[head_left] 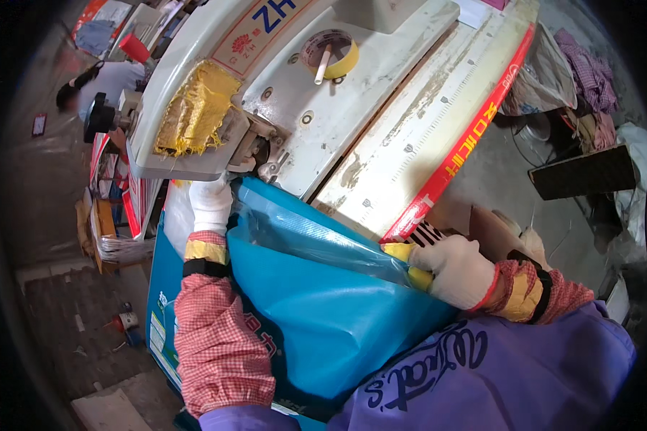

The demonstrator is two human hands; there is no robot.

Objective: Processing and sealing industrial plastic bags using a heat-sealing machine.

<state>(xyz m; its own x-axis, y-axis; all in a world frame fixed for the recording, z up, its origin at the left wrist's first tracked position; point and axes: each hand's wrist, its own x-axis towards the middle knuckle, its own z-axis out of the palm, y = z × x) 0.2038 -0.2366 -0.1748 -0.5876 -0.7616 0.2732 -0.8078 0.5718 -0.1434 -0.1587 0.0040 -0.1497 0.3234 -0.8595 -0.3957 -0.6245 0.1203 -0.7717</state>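
A glossy blue plastic sheet or bag lies across my lap and up onto a white sewing machine. My left hand, in a white glove with a red checked sleeve cover, presses the blue material near the machine's head, just under its needle area. At the machine table's near edge my right hand, also in a white glove, pinches the blue material's edge together with something yellow. A yellow frayed cloth pad is stuck on the machine's head.
A roll of yellow tape with a stick in it rests on the machine top. A red strip runs along the table edge. Cloth heaps lie at the right, a person stands far left, and boxes sit on the floor.
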